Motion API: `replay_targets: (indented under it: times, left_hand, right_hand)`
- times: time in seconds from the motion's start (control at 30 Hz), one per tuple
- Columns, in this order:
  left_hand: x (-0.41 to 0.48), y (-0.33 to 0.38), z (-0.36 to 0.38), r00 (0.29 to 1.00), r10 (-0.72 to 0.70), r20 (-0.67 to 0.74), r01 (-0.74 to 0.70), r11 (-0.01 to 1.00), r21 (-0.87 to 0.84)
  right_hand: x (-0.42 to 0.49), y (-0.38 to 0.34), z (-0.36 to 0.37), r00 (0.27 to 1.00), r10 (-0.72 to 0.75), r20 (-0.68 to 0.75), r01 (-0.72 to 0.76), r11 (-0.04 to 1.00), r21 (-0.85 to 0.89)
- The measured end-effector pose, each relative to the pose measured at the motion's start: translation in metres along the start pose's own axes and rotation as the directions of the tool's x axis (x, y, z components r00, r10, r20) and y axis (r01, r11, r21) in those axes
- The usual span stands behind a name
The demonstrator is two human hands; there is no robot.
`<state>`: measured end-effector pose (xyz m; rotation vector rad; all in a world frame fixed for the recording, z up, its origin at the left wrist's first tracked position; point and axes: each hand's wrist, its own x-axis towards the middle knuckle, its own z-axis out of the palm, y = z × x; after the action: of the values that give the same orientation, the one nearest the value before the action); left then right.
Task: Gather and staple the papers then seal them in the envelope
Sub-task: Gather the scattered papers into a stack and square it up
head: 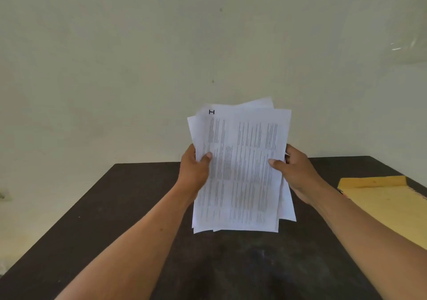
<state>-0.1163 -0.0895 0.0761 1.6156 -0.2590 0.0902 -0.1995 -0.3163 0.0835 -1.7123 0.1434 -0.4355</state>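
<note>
The dark surface [115, 218] runs from the near edge away to the wall [138, 57]. Above its middle, both forearms reach forward and hold the papers [240, 172] up in the air, nearly upright, printed face toward the camera.

The left hand [194, 170] pinches the left edge of the stack about halfway up. The right hand [293, 170] pinches the right edge at much the same height. How each one lies behind the sheets is hidden.

The stack is loose and uneven — corners fan out at the top and several sheets hang lower at the bottom right, so nothing is squared yet. These are thin, light sheets: floppy, smooth against one another, easy to crease and quick to slide apart if the pinch slackens. Holding both long edges near the middle is probably the best grip, since it keeps the stack from drooping and would let the bottom edge be tapped on the surface to line it up. A corner suits the staple once the edges agree.

To the right, lying flat on the surface and well apart from the papers, is the brown envelope [381, 205] — stiffer, and its flap seems to be open, though the frame edge cuts it off. No stapler is in view.
</note>
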Motion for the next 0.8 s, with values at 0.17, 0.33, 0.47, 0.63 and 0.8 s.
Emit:
replay_targets:
  times: [0.17, 0.33, 0.47, 0.63, 0.8]
  left_hand:
    - [-0.014, 0.001, 0.023, 0.976, 0.107, -0.187, -0.096, 0.993, 0.068]
    - [-0.032, -0.025, 0.022, 0.986, 0.110, -0.126, -0.090, 0.985, 0.148]
    - [-0.036, -0.030, 0.018, 0.985, 0.119, -0.128, -0.100, 0.984, 0.148]
    - [-0.036, -0.015, 0.023, 0.947, 0.205, -0.247, -0.174, 0.974, 0.142]
    - [-0.035, -0.018, 0.021, 0.952, 0.197, -0.234, -0.155, 0.970, 0.186]
  right_hand:
    - [-0.004, 0.008, -0.001, 1.000, -0.017, -0.007, 0.017, 1.000, 0.017]
    - [-0.017, 0.035, -0.003, 0.995, 0.098, -0.009, -0.098, 0.995, 0.029]
    - [-0.019, 0.040, 0.001, 0.992, 0.123, -0.019, -0.122, 0.990, 0.065]
    - [-0.015, 0.026, 0.014, 0.997, 0.060, -0.057, -0.056, 0.996, 0.071]
    - [-0.014, 0.023, 0.012, 0.999, 0.037, -0.013, -0.037, 0.999, 0.012]
